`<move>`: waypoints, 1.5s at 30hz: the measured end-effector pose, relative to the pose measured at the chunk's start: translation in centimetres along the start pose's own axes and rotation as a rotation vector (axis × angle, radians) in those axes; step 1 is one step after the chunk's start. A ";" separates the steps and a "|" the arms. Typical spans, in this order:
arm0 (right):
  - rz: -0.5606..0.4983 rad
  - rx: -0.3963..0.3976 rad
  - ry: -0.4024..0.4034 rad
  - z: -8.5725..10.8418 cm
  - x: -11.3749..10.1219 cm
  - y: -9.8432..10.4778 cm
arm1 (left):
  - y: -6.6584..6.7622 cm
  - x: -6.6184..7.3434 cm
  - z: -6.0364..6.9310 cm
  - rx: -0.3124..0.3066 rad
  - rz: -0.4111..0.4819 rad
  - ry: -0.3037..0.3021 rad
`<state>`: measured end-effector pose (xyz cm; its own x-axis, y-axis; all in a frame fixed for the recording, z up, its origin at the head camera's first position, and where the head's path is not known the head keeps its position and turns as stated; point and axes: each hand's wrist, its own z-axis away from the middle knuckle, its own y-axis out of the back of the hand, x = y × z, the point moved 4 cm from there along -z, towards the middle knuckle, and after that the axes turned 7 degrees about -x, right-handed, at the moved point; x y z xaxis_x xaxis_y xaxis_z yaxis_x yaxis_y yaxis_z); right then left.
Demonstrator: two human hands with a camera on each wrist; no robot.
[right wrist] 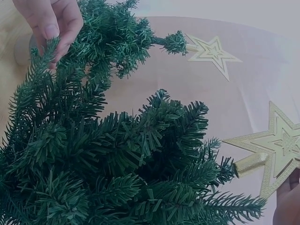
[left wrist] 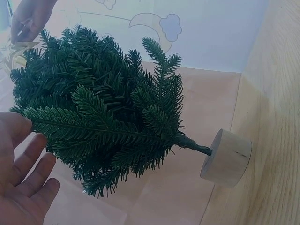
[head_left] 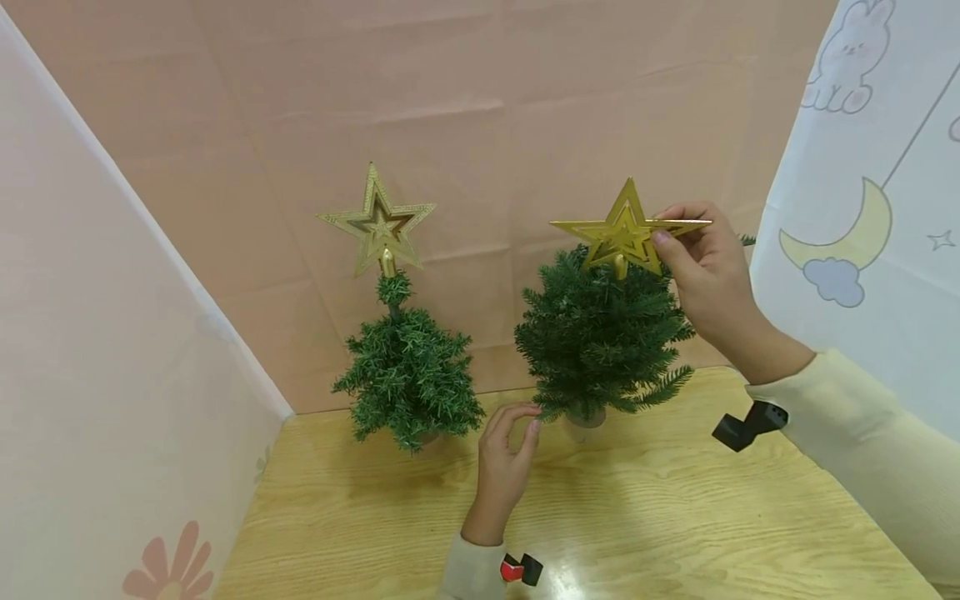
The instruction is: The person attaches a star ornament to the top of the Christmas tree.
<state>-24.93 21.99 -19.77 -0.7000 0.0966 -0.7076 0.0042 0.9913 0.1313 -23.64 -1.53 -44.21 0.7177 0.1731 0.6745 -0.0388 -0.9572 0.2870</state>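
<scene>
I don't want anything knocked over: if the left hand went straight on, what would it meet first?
The left hand would likely meet the low branches of the right-hand tree; the fingertips look about there, though contact is unclear.

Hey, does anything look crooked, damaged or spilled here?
Nothing looks broken or spilled. The left-hand tree looks gappy: bare stem shows below its top tuft. On the right-hand tree, one low branch sticks out alone.
</scene>
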 end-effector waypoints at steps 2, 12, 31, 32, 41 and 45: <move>-0.008 -0.002 0.007 -0.1 0.0 -0.1 | 0.0 0.0 0.0 -0.002 -0.002 0.004; -0.050 0.028 0.009 -0.7 0.1 -0.1 | 0.0 0.0 0.0 -0.002 -0.011 0.007; -0.105 0.086 -0.010 -1.3 0.6 -0.3 | 0.1 0.0 0.0 -0.005 0.001 0.022; -0.109 0.087 -0.011 -1.3 0.7 -0.3 | 0.1 0.0 0.0 -0.005 -0.001 0.022; -0.145 0.085 -0.011 -1.3 0.9 -0.2 | 0.2 0.0 0.0 -0.007 -0.004 0.033; -0.154 0.078 -0.012 -1.3 1.1 -0.2 | 0.2 0.0 0.0 -0.007 -0.010 0.032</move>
<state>-26.58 21.81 -19.64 -0.6878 -0.0565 -0.7237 -0.0470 0.9983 -0.0333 -23.63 -1.74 -44.20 0.6956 0.1901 0.6928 -0.0366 -0.9537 0.2984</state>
